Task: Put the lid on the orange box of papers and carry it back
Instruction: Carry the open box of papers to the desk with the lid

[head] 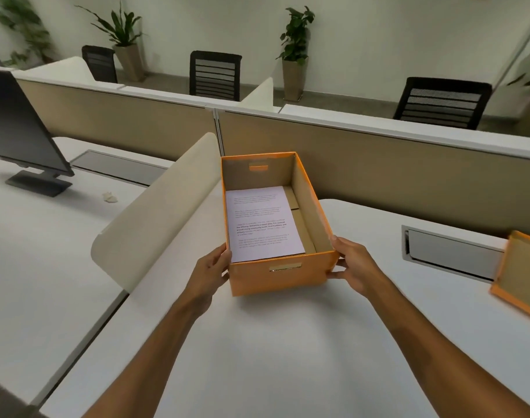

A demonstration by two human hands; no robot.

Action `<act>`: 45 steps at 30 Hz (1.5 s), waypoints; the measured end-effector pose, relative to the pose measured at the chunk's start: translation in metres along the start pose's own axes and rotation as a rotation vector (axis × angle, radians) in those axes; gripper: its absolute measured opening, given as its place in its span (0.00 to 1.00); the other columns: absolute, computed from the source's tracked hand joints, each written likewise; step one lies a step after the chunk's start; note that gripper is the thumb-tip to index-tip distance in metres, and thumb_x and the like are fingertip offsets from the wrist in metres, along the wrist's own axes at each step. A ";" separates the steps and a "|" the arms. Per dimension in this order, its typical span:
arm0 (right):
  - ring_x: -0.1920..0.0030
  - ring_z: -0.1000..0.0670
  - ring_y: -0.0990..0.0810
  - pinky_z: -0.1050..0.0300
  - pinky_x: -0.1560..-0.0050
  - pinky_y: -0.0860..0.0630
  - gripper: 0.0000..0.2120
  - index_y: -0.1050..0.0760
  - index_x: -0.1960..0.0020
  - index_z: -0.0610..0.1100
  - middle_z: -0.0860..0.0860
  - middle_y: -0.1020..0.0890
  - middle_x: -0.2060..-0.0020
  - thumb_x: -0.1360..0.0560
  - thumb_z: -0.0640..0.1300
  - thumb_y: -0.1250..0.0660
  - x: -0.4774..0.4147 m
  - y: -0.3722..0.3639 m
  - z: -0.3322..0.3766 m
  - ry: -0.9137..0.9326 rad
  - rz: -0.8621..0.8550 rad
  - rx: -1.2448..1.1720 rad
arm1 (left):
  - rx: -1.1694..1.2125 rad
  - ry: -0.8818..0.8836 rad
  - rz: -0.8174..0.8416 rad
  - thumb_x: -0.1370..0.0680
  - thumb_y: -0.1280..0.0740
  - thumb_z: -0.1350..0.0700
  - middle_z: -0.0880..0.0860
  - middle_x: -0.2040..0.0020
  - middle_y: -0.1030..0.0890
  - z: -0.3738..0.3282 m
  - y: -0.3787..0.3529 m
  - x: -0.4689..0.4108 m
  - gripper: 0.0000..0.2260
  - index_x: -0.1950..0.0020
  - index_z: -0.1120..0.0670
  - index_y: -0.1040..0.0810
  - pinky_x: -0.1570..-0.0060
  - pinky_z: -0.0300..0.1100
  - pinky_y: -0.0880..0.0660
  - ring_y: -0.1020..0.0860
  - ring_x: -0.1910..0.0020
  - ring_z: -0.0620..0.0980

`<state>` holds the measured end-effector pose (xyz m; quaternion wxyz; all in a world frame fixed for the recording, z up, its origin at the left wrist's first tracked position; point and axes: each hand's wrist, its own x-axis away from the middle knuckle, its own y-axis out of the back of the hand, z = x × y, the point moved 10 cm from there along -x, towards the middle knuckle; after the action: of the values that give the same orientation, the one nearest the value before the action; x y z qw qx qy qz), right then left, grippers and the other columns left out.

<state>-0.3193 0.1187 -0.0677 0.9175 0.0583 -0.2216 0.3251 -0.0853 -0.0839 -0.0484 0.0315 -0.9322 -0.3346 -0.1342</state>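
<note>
My left hand [210, 271] and right hand [352, 267] press flat on the near sides of the open orange box [280, 276] on the table [287, 357], fingers unclenched, but the lid [520, 276] lies far right of it, so lifting now could spill the papers [262, 221].

1. Soft, even indoor light falls from overhead; the white desk [287, 357] looks bright without glare.
2. Shadows are faint: a pale one under the orange box [283, 277], and dimness inside its walls.
3. Wide-angle distortion bows the partition [378, 164] and the desk edges.
4. The lid [520, 282] at the right edge is smeared; the printed text on the papers [262, 223] is mostly illegible.
</note>
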 end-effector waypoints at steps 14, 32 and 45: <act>0.47 0.38 0.17 0.35 0.55 0.17 0.16 0.20 0.38 0.48 0.46 0.15 0.47 0.25 0.50 0.29 0.150 0.138 -0.027 0.106 -0.096 -0.053 | -0.044 -0.063 0.136 0.22 0.36 0.43 0.40 0.46 0.15 -0.025 -0.117 0.102 0.09 0.50 0.30 0.18 0.60 0.32 0.21 0.17 0.47 0.42; 0.46 0.39 0.17 0.30 0.53 0.20 0.17 0.19 0.38 0.47 0.49 0.13 0.49 0.26 0.45 0.27 0.360 0.282 -0.159 0.082 -0.243 -0.194 | -0.121 -0.029 0.319 0.29 0.33 0.33 0.37 0.42 0.17 0.054 -0.262 0.264 0.15 0.43 0.29 0.21 0.52 0.36 0.23 0.20 0.44 0.36; 0.44 0.39 0.19 0.31 0.49 0.20 0.19 0.23 0.33 0.45 0.46 0.15 0.45 0.24 0.45 0.30 0.393 0.270 -0.207 0.023 -0.292 -0.242 | -0.116 0.053 0.274 0.28 0.33 0.37 0.46 0.35 0.21 0.094 -0.252 0.297 0.22 0.35 0.39 0.25 0.36 0.55 0.27 0.23 0.37 0.52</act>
<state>-0.1395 0.6063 -0.0880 0.9578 -0.0244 -0.2376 0.1600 -0.0036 0.3081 -0.0662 0.0043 -0.9655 -0.1949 -0.1724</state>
